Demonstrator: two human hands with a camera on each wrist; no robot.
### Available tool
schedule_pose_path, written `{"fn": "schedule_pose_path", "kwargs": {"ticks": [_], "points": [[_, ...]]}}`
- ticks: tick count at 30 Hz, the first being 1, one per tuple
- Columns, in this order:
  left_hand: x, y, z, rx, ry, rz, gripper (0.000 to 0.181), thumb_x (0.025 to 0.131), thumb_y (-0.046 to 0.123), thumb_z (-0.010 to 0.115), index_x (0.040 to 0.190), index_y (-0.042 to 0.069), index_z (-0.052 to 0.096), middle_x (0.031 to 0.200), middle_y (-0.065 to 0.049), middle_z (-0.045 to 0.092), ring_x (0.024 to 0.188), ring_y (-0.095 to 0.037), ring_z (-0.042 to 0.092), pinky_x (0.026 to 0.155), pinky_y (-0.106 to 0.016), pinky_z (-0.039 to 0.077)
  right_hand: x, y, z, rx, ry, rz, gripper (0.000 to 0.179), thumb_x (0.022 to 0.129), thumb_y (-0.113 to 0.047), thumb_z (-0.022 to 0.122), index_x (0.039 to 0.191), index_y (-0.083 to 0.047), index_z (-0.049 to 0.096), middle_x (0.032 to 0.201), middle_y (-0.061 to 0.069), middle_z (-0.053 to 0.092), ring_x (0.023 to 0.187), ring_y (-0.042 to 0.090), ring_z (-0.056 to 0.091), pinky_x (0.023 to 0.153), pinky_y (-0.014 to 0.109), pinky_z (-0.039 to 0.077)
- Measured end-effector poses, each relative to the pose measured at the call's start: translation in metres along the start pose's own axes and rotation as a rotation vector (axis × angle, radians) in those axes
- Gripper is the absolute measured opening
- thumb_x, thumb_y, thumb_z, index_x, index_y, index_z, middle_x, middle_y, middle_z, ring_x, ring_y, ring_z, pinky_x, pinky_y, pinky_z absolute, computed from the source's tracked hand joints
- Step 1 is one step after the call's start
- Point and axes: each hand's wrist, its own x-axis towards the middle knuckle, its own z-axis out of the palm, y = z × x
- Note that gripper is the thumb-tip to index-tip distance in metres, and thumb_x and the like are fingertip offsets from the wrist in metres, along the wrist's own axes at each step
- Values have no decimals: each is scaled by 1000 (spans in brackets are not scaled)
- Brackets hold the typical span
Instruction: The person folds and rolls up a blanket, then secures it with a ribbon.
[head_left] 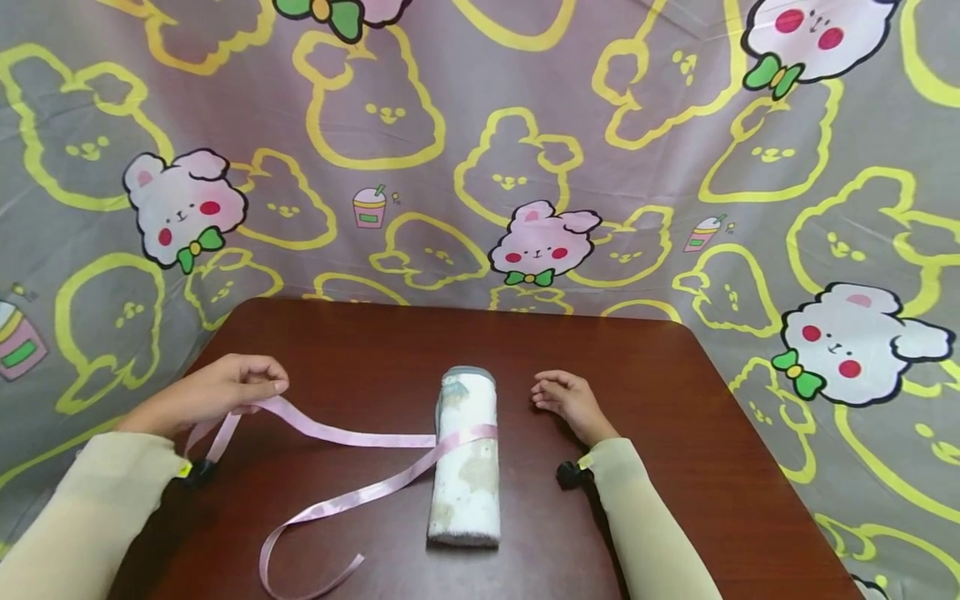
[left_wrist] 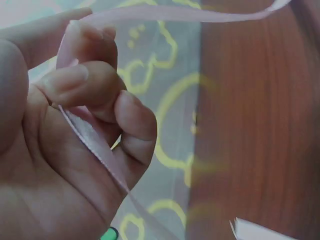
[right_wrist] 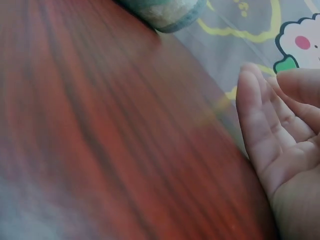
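Left hand [head_left: 217, 390]: fingers curled, gripping a pink ribbon [head_left: 360, 438] near the far left part of the table [head_left: 600, 358]. Left wrist view shows the ribbon entering among the bent fingers and leaving below them across the palm; a further length hangs beneath the hand, by the wrist.

Right hand [head_left: 576, 404]: fingers loosely bent, thumb apart from them, empty. It sits to the right of the rolled cloth [head_left: 465, 496], near but separate — whether it touches the tabletop I cannot tell.

Rolled cloth, white with pale blotches, lies lengthwise on the middle of the table. The ribbon crosses its upper face as a single band — one run goes from the roll's left side to the left hand, the other curves leftward and toward the viewer, its free tip left of the roll's near end.
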Motion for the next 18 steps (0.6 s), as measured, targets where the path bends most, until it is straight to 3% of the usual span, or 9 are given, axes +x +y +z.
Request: {"fn": "schedule_pose_path", "kwargs": {"ticks": [6,13,18], "points": [[2,26,3,25,19,33,19,93,22,67,105,7,63,71,-6,60,59,-23,54,52,-33,46,-2,1,1,-23,27,-33,35,98,-3,55,122,21,48,90,11,65,77,17,65,71,31,55],[9,52,5,54,51,118,20,93,18,68,108,7,62,75,-5,63,63,-24,57,53,-34,48,-2,0,0,-30,43,-35,36,98,-4,57,122,21,49,90,14,64,76,18,64,70,30,55],[16,73,7,69,73,130,22,92,21,69,109,8,62,75,-4,64,67,-25,58,57,-35,49,-1,2,0,-33,46,-26,36,98,-5,57,122,21,49,90,14,65,76,17,64,71,30,55]]}}
